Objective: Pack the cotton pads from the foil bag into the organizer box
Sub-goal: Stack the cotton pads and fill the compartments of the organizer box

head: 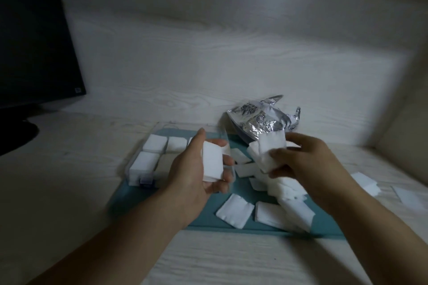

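My left hand (192, 169) holds a neat stack of white cotton pads (212, 161) above the right end of the clear organizer box (139, 176). The box sits on a teal mat (208, 217), and its left compartments hold white pads (154, 143). My right hand (308, 164) grips a loose bunch of pads (266, 152) just in front of the crumpled foil bag (261, 120). Several loose pads (235, 210) lie scattered on the mat beneath and between my hands.
A dark monitor (34, 37) and its stand fill the far left of the pale wood desk (220, 259). A wood-grain wall panel rises behind the bag. More loose pads (366, 183) lie off the mat to the right.
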